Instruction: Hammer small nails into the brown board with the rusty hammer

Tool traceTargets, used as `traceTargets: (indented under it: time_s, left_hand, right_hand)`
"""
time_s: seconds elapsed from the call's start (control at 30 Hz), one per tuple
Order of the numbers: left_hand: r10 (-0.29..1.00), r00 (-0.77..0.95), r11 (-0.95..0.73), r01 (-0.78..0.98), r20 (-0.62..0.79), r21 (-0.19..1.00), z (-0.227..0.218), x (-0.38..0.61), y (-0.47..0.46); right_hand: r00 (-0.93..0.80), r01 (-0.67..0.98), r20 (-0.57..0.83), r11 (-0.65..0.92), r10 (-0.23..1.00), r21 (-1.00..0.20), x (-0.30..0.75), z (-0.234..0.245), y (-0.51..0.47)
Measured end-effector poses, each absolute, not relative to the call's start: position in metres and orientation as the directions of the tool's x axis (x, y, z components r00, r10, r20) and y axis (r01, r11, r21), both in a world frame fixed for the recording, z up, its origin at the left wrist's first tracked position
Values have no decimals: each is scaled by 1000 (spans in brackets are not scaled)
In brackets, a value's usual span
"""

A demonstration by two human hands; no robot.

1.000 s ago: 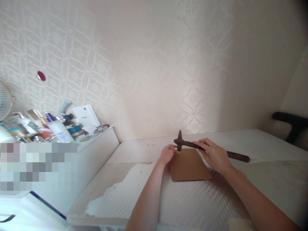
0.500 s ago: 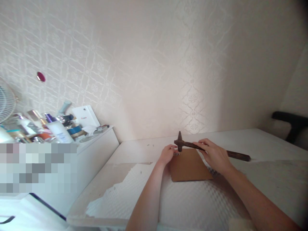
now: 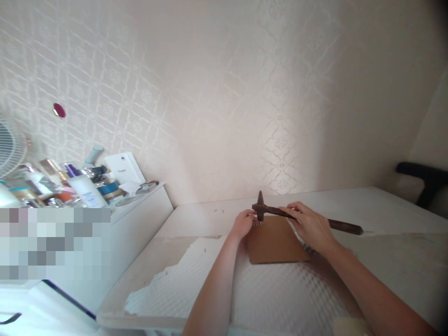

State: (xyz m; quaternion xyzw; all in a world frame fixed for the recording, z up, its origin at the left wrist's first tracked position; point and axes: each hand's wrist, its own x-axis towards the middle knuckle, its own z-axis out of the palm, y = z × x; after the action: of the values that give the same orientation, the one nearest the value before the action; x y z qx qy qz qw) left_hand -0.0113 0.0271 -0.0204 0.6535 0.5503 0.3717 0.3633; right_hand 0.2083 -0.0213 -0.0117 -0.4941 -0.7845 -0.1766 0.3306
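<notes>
A hammer (image 3: pixel 276 211) with a dark wooden handle is held in my right hand (image 3: pixel 311 226), its fingers wrapped around the handle partway along. The hammer's head is low over the back left corner of a brown cardboard piece (image 3: pixel 275 242). My left hand (image 3: pixel 244 223) is at that corner, fingers bent together beside the hammer head; whatever they pinch is too small to make out. A short row of thin pale and dark bits (image 3: pixel 257 223) shows at the cardboard's back edge, next to my left fingertips.
Under the cardboard lies a white textured sheet (image 3: pixel 175 284) on a pale table (image 3: pixel 210 213). To the left stands a white cabinet (image 3: pixel 140 233) with bottles, a blue jar (image 3: pixel 108 187) and a white box (image 3: pixel 125 169). A fan (image 3: pixel 12 144) is far left; a black chair part (image 3: pixel 420 172) is at right.
The hammer head has shifted very slightly left. Both hands and the cardboard stay in nearly the same place.
</notes>
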Motion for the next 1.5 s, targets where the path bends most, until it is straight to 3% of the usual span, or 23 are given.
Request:
traceTargets:
  time_s: [0.2,0.37,0.5,0.63,0.8,1.5]
  left_hand:
    - [991,86,-130,453,102,882,-25,-15,29]
    - [987,3,-134,561,160,817,-15,-17,23]
    - [970,-79,-108,705,228,701,-6,-19,15]
    - [949,-184,33,864,254,503,-1,-24,9]
    - [926,-281,190,924,251,332,3,-30,5]
    - [950,-252,172,915,183,365,2,-26,5]
  right_hand:
    - [-277,891,706,450,651,-66,209,-12,-21]
    - [-290,890,687,451,666,-62,209,-11,-21]
    - [-262,903,699,425,666,-67,209,-11,-22]
    - [-303,889,695,455,652,-40,207,-13,-22]
    - [-296,889,710,456,639,-39,205,-13,-22]
    - [-304,888,701,459,646,-38,204,-12,-23]
